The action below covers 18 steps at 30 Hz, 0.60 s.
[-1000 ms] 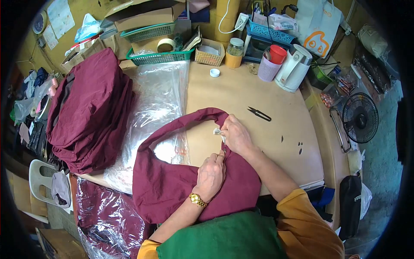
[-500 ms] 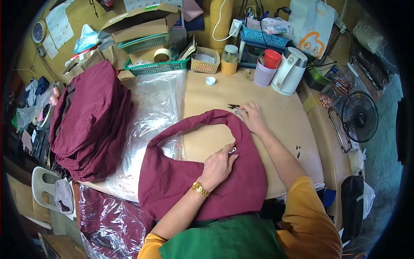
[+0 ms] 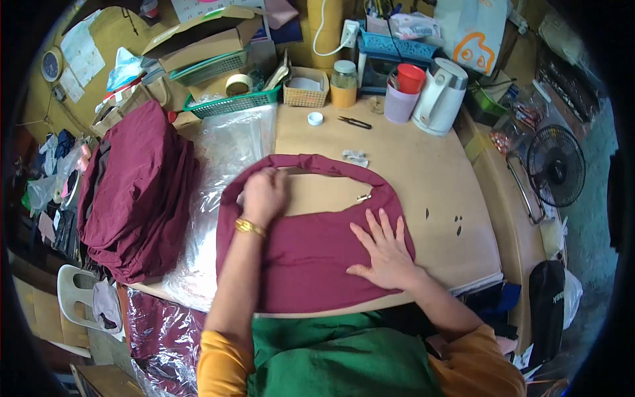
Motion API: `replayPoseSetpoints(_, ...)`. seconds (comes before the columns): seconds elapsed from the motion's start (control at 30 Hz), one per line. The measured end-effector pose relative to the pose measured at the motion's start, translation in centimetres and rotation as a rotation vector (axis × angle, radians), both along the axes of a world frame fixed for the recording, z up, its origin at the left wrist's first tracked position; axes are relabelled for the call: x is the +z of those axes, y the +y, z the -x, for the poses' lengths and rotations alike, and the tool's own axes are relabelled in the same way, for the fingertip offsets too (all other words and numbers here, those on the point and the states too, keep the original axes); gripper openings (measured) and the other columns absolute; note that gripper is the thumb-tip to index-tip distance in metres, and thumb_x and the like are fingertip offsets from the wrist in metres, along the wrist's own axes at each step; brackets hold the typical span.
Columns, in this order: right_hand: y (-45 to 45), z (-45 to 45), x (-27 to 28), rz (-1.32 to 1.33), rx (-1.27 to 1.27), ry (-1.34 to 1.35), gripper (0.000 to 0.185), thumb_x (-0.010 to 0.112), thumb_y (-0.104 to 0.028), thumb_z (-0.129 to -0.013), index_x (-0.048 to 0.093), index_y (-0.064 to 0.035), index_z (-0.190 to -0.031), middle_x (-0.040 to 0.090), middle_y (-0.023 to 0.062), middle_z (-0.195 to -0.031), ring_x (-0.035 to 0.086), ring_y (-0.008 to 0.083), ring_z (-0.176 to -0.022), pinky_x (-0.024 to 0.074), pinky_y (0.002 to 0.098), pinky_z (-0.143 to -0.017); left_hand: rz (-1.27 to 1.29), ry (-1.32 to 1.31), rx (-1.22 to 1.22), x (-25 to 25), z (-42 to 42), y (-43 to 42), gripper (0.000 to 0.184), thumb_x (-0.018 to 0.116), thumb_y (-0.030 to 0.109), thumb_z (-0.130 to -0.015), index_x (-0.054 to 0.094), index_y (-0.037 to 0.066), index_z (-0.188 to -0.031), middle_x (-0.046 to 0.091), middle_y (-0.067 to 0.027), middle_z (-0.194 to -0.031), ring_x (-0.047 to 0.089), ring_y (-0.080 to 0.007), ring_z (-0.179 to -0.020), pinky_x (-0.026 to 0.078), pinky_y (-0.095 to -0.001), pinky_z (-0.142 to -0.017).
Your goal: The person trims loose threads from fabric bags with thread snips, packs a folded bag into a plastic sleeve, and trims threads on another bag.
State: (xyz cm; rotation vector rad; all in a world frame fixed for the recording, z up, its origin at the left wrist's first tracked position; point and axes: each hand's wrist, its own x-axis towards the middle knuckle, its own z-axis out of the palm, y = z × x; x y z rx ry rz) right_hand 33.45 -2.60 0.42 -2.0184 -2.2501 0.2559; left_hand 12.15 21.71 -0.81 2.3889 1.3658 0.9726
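A maroon fabric shoulder bag [image 3: 317, 264] lies flat in front of me, its strap [image 3: 311, 161] curving around the opening. My left hand [image 3: 263, 197] is curled at the left end of the opening, closed on the bag's edge; its fingers are blurred and partly hidden. My right hand [image 3: 385, 255] rests flat on the right side of the bag, fingers spread. A metal zipper pull [image 3: 364, 197] shows at the opening's right corner. Black thread snips [image 3: 355, 122] lie beyond the strap, and a small crumpled whitish scrap [image 3: 355, 157] is nearer to it.
A stack of maroon bags [image 3: 135, 192] stands at left beside clear plastic sheets [image 3: 241, 142]. Along the back are a green basket [image 3: 231, 104], a jar [image 3: 344, 85], a white cap [image 3: 315, 118], a purple cup [image 3: 400, 104] and a white kettle [image 3: 439, 99]. A black fan [image 3: 557, 161] is at right.
My right hand has left the snips on the table and come back onto the bag. My left hand has moved from the zipper pull to the opening's left end. The bag lies flatter.
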Motion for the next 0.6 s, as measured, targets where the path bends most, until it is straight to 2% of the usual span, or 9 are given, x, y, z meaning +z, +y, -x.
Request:
replayPoseSetpoints(0.1,1.1,-2.0,-0.9,-0.07,0.03,0.004,0.09,0.053,-0.071,-0.087,0.032,-0.0146,-0.155,0.015,0.0248,-0.162,0.007,0.0462,-0.15,0.0012,0.0697,-0.115,0.229,0.083,-0.228,5.2,1.8,-1.1,0.038,0.068,0.035,-0.09,0.069,-0.002,-0.1,0.069,-0.0234,-0.085,0.069,-0.0382,-0.08,0.054,-0.0451,-0.073)
replayPoseSetpoints(0.2,1.9,-5.1,1.8,0.021,0.056,0.466,0.068,0.07,-0.046,-0.087,0.048,-0.011,-0.142,0.023,0.0206,-0.161,0.016,0.0389,-0.151,0.0069,0.0609,-0.12,0.511,0.174,-0.594,11.5,3.5,-9.0,0.056,0.077,0.041,-0.083,0.063,0.003,-0.122,0.068,-0.0199,-0.109,0.065,-0.0353,-0.103,0.051,-0.0427,-0.092)
replayPoseSetpoints(0.27,-1.1,-5.5,6.5,0.047,0.091,0.452,0.057,0.074,-0.035,-0.084,0.053,-0.0094,-0.13,0.03,0.0192,-0.157,0.02,0.0367,-0.15,0.0106,0.0581,-0.12,0.242,0.461,-0.755,11.9,6.7,-14.1,0.074,0.084,0.04,-0.075,0.054,0.007,-0.135,0.06,-0.018,-0.127,0.056,-0.0353,-0.122,0.041,-0.0477,-0.105)
replayPoseSetpoints(0.37,-4.3,-5.8,6.0,0.032,0.145,0.351,0.039,0.077,-0.019,-0.077,0.057,-0.0076,-0.109,0.043,0.0163,-0.142,0.029,0.0337,-0.145,0.017,0.0536,-0.121,0.213,0.551,-0.653,10.9,10.3,-19.3,0.078,0.087,0.028,-0.069,0.051,0.012,-0.137,0.059,-0.0165,-0.12,0.057,-0.0339,-0.114,0.038,-0.0491,-0.103)
replayPoseSetpoints(0.4,-5.0,-5.7,5.0,0.006,0.154,0.255,0.033,0.077,-0.013,-0.073,0.057,-0.0073,-0.099,0.048,0.0148,-0.133,0.035,0.033,-0.141,0.0196,0.052,-0.121,0.186,0.543,-0.457,9.7,11.3,-19.9,0.064,0.084,0.017,-0.066,0.056,0.011,-0.123,0.058,-0.0164,-0.108,0.057,-0.0345,-0.108,0.04,-0.0477,-0.097)
replayPoseSetpoints(0.43,-5.1,-5.5,3.7,-0.137,0.161,0.278,0.024,0.072,-0.007,-0.069,0.054,-0.0073,-0.085,0.053,0.0109,-0.102,0.052,0.0305,-0.112,0.0353,0.0494,-0.108,0.163,0.53,-0.26,8.5,12.1,-20.3,0.051,0.081,0.007,-0.063,0.061,0.01,-0.11,0.058,-0.0163,-0.096,0.057,-0.0351,-0.101,0.042,-0.0463,-0.091)
replayPoseSetpoints(0.47,-4.9,-5.4,3.3,-0.135,0.171,0.278,0.024,0.072,-0.007,-0.069,0.054,-0.0073,-0.085,0.053,0.0109,-0.102,0.052,0.0305,-0.112,0.0353,0.0494,-0.108,0.167,0.528,-0.25,7.4,12.8,-19.8,0.051,0.081,0.007,-0.063,0.061,0.01,-0.11,0.058,-0.0163,-0.096,0.057,-0.0351,-0.101,0.042,-0.0463,-0.091)
replayPoseSetpoints(0.53,-3.9,-5.5,3.3,-0.279,0.199,0.174,0.02,0.067,-0.002,-0.065,0.05,-0.0078,-0.075,0.048,0.007,-0.081,0.052,0.0286,-0.085,0.0413,0.0444,-0.088,0.114,0.42,-0.287,6.5,13.6,-18.4,0.034,0.072,-0.003,-0.056,0.055,0.009,-0.082,0.051,-0.0123,-0.082,0.054,-0.0332,-0.082,0.041,-0.0448,-0.077)
replayPoseSetpoints(0.6,-3.7,-5.7,5.4,-0.395,0.211,0.137,0.019,0.065,-0.001,-0.065,0.049,-0.0079,-0.074,0.046,0.006,-0.076,0.051,0.0281,-0.079,0.0395,0.0425,-0.081,0.01,0.372,-0.245,6.4,13.5,-19.1,0.026,0.066,-0.004,-0.056,0.049,0.009,-0.071,0.052,-0.0101,-0.079,0.053,-0.0317,-0.076,0.04,-0.0427,-0.072)
